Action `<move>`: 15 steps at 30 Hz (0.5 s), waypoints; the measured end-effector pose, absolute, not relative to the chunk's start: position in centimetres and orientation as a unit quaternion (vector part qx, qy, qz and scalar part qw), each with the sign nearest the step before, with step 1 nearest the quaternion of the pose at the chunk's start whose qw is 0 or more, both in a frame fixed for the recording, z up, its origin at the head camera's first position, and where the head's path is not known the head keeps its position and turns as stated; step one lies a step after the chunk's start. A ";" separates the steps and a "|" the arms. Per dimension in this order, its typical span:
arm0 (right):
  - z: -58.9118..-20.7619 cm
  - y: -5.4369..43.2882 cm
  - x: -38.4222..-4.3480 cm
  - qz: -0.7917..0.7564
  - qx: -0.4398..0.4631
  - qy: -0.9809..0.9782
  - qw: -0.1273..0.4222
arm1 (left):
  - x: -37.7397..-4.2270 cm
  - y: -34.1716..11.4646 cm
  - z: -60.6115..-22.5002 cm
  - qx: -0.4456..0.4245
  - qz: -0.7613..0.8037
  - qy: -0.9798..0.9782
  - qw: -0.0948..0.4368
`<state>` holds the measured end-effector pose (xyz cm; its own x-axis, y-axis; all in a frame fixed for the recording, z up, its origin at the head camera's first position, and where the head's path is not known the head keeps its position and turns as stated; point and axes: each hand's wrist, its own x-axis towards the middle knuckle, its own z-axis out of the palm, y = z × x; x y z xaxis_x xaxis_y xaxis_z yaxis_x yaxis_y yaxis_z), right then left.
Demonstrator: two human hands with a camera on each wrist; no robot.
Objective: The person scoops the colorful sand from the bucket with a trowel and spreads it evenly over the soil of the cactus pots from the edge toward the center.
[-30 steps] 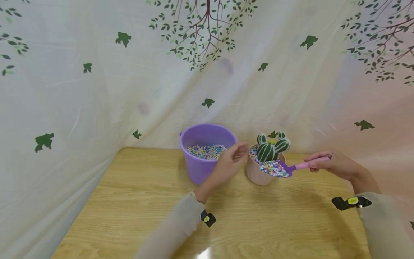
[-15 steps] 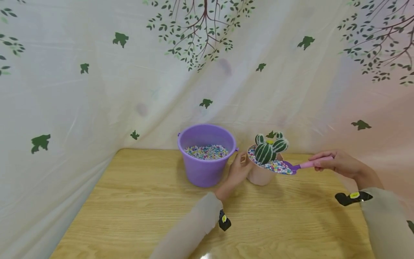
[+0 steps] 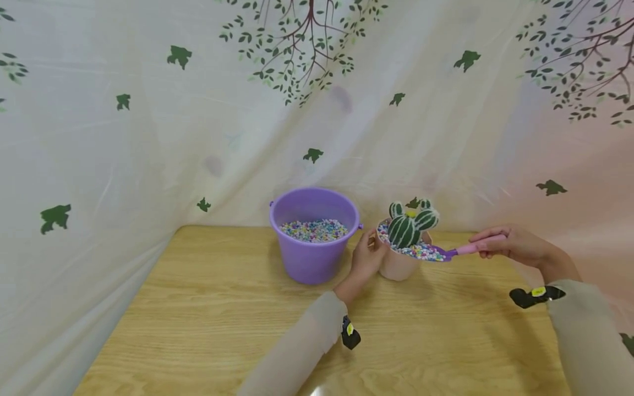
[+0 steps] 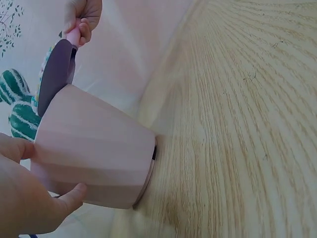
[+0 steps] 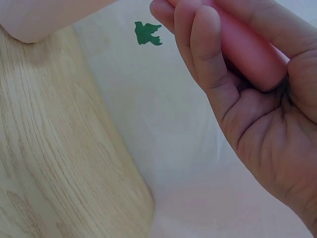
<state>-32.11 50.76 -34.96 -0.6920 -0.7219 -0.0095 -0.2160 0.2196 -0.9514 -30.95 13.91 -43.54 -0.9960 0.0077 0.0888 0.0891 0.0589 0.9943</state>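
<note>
A pale pink flowerpot (image 3: 398, 268) stands on the table, with a striped green toy cactus (image 3: 405, 230) in it among multicoloured beads. My left hand (image 3: 367, 256) grips the pot from its left side; the left wrist view shows the thumb on the wall and a finger near the rim. In my right hand (image 3: 512, 246) is the pink handle of a small purple trowel (image 4: 56, 74), held out level from the right. Its blade is heaped with beads (image 3: 427, 252) and overlaps the pot's right rim. The right wrist view shows fingers curled round the handle (image 5: 252, 52).
A purple bucket (image 3: 313, 264) partly filled with similar beads stands just left of the pot, close to my left hand. Behind the wooden table (image 3: 223, 319) hangs a pale cloth (image 3: 247, 137) printed with branches and green birds.
My left hand has come down from beside the bucket's rim to the pot's side and now holds it. The loaded trowel has stayed at the pot's rim, its blade slightly further over the right side.
</note>
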 end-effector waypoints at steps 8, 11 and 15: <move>-34.6 50.7 -32.3 -0.532 -0.309 0.752 0.237 | -31.4 13.5 -43.2 -0.031 -0.688 -0.725 0.022; -34.5 50.5 -32.4 -0.531 -0.311 0.750 0.241 | -31.6 13.3 -43.2 -0.038 -0.687 -0.725 0.026; -34.3 50.4 -32.6 -0.531 -0.305 0.752 0.245 | -31.8 13.1 -43.3 -0.050 -0.685 -0.726 0.029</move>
<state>-32.58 50.36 -34.32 -0.6936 -0.7190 -0.0439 -0.1991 0.2498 -0.9476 -31.83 13.10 -43.27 -0.9933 0.0329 0.1104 0.1122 0.0571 0.9920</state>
